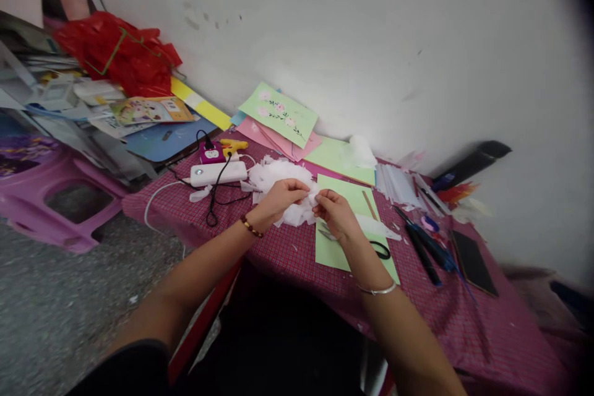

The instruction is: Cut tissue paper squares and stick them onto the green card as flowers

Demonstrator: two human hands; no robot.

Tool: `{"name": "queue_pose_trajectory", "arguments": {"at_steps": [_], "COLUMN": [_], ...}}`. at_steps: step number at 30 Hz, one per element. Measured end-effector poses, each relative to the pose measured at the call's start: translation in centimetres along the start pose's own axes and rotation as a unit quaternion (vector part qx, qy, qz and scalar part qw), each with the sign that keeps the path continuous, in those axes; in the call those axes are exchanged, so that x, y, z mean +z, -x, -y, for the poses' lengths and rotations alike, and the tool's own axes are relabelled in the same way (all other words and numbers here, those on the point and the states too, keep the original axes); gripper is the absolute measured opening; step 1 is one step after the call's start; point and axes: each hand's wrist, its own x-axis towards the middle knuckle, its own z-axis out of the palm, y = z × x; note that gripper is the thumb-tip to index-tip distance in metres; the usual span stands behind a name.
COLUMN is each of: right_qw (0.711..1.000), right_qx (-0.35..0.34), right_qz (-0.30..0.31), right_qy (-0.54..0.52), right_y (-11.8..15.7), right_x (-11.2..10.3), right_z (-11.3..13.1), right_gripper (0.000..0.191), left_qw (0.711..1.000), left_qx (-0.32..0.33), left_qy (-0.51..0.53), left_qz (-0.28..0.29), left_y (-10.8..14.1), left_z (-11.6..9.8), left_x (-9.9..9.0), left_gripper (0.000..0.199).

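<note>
My left hand (285,198) and my right hand (337,213) are close together over the table, fingertips pinched on a small piece of thin white paper (312,194) that looks like tissue. Beneath and behind them lies a heap of white paper pieces (273,173). Under my right hand is a light green sheet (331,253), and scissors with a black handle (381,250) lie on it, partly hidden by my wrist. A thin brown strip (370,205) also rests on that sheet.
A white power strip (220,173), a yellow glue gun (233,146) and cords sit to the left. Cards with painted flowers (281,112) lean at the back wall. Rightward lie white paper strips (394,185), black tools (423,255) and a dark phone (473,262). A pink stool (65,226) stands left.
</note>
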Motion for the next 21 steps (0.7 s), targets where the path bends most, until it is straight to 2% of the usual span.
{"name": "queue_pose_trajectory", "arguments": {"at_steps": [3, 6, 10, 13, 17, 21], "right_qw": [1.000, 0.999, 0.998, 0.996, 0.991, 0.985], "right_qx": [-0.001, -0.013, -0.012, 0.011, 0.042, 0.068], "right_qz": [0.000, 0.007, 0.037, 0.067, 0.100, 0.114], "right_qy": [-0.015, -0.034, -0.053, -0.063, -0.085, -0.115], "right_y": [-0.1, -0.5, -1.3, -1.9, -2.7, -3.2], "right_x": [-0.5, -1.1, -2.1, -2.8, -3.3, -3.4], "right_z": [-0.2, -0.2, 0.2, 0.4, 0.0, -0.8], "right_gripper": [0.026, 0.026, 0.022, 0.016, 0.010, 0.015], "left_qw": [1.000, 0.999, 0.992, 0.988, 0.992, 0.994], "left_qx": [0.010, 0.004, -0.015, -0.001, 0.006, -0.008], "left_qy": [-0.013, -0.049, -0.094, -0.090, -0.071, -0.070], "left_qz": [-0.004, 0.015, 0.083, 0.123, 0.107, 0.085], "left_y": [-0.5, -1.2, -2.8, -4.1, -5.2, -5.3], "left_z": [0.0, -0.4, -1.3, -1.2, -0.1, 0.5], "left_x": [0.0, 0.5, 1.4, 1.9, 2.2, 1.9], "left_gripper": [0.012, 0.016, 0.027, 0.017, 0.009, 0.008]}}
